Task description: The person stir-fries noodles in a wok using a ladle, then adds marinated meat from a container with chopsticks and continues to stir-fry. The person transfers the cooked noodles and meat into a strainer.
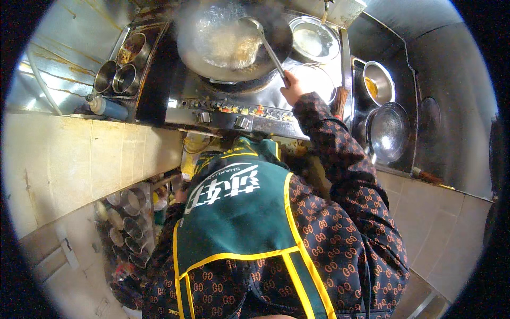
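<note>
My right hand (295, 87) grips the end of a long-handled metal ladle (271, 52). The ladle's head rests inside a large wok (191, 65), at the far side of the pale, foaming liquid (235, 48). Steam rises over the wok and blurs its far rim. My left hand (182, 194) hangs low beside the green apron (239, 223), mostly hidden in shadow, so its fingers cannot be made out. Right of the wok sits a metal basin (316, 40) of cloudy liquid, below a tap (326, 6).
Several metal pots (133, 48) stand in a tray at the left, near a squeeze bottle (109, 107). Food scraps (239, 109) lie along the stove front above two knobs (243, 121). To the right are a pot (378, 83), a perforated strainer (389, 133) and a bristle brush (340, 101).
</note>
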Motion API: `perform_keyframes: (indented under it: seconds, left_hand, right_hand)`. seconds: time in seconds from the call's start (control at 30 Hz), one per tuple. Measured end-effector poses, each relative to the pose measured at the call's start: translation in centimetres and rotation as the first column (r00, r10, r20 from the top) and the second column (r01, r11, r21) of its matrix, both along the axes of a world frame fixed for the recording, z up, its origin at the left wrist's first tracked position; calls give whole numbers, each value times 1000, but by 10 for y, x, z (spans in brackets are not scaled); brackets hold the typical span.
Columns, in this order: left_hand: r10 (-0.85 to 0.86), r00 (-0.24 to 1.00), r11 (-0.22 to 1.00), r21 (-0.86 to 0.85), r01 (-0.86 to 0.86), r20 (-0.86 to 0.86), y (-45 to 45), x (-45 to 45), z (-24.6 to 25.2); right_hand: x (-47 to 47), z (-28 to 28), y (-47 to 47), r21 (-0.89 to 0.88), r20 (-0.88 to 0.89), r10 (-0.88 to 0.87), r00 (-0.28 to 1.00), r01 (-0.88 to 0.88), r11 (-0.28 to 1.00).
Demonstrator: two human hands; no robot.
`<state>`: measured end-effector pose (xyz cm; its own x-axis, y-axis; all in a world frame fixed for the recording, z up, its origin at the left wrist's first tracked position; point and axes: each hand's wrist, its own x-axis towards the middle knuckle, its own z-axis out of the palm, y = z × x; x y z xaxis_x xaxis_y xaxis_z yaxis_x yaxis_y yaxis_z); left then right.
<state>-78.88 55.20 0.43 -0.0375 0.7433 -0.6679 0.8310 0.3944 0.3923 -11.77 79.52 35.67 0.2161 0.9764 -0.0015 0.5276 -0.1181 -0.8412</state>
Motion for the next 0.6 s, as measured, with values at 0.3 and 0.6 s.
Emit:
perform_keyframes:
  seconds: [0.3, 0.6]
  left_hand:
    - [55, 997, 996, -67, -58, -46, -25, -14, -3]
    - [73, 997, 994, -78, -74, -23, -44, -2, -29]
  right_hand:
    - [-26, 68, -56, -443, -896, -412, 165, -402, 801]
    - [-3, 55, -143, -397, -824, -164, 543, -346, 850]
